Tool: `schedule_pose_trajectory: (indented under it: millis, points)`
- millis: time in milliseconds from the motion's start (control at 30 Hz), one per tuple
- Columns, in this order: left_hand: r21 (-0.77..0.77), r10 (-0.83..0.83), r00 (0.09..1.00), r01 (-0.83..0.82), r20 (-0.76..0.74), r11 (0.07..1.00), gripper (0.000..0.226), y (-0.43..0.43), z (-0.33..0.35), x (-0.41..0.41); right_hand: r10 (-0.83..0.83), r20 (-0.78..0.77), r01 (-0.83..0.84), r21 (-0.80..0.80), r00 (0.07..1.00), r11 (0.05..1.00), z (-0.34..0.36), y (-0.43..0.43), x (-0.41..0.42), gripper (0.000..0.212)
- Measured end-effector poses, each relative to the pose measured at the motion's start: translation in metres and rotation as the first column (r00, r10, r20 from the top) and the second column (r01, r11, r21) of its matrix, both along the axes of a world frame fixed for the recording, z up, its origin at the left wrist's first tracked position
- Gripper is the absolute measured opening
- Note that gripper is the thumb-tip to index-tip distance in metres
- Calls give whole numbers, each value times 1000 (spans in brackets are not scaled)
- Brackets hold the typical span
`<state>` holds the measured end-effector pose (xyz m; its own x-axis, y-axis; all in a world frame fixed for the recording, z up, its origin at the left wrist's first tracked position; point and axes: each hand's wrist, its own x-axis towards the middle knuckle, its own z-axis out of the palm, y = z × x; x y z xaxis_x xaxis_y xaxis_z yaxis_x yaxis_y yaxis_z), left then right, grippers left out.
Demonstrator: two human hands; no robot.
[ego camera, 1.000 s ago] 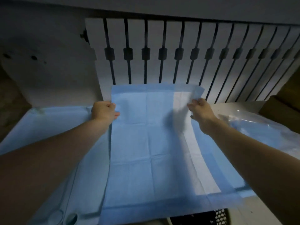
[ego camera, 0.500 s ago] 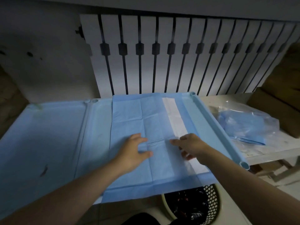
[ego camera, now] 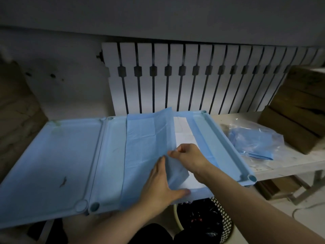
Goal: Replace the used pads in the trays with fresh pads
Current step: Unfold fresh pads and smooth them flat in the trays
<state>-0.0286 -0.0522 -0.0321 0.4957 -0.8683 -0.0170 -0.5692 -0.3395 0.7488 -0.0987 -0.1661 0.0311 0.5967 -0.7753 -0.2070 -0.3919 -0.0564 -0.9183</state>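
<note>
Blue pad lies in right tray, half unfolded, white underside showing toward 3 o'clock. Left hand lies flat on the pad's 6 o'clock edge, fingers straight, thumb spread, a flap over the fingertips. Right hand pinches that flap's fold near pad centre. Left tray adjoins at 9 o'clock. Bagged pack of pads sits on table at 3 o'clock. Mesh bin is below at 6 o'clock.

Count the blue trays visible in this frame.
2. The left tray has no pad in it. The right tray sits right beside it and holds the blue pad that the right hand pinches. No others seem hidden.
</note>
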Motion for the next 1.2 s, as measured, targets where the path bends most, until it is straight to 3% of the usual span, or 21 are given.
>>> schedule_pose_trajectory:
  millis: [133,233,367,467,633,833,967,1067,1133,1200]
  points:
    - [-257,251,965,-260,-70,931,55,5,8,8,93,68,-93,-14,993,996,15,22,12,26]
    - [-347,361,892,-441,-274,828,25,21,26,29,166,91,-166,-12,982,986,19,33,13,29]
    - [-306,500,667,-720,-552,623,28,51,40,69,143,20,-143,-17,990,990,13,37,9,32]
    - [-261,568,543,-823,-619,504,18,82,41,99,157,-76,-160,-32,985,987,6,42,7,28]
    - [-122,694,405,-899,-595,420,32,136,28,128,220,-218,-246,-105,951,963,-14,56,12,30]
    - [53,682,254,-917,-686,395,45,179,9,139,298,-360,-362,-124,884,924,-33,66,18,45]
    - [50,746,273,-924,-607,379,46,194,-1,140,309,-410,-386,-118,858,915,-41,67,17,47]
    - [-99,772,380,-917,-510,386,75,195,-3,135,306,-424,-390,-124,852,913,-44,66,17,46]
    - [-202,842,482,-874,-243,442,88,189,-4,132,293,-415,-387,-162,861,908,-43,66,16,45]
    - [-278,770,637,-734,35,619,83,184,0,123,281,-405,-393,-226,870,891,-40,67,13,46]
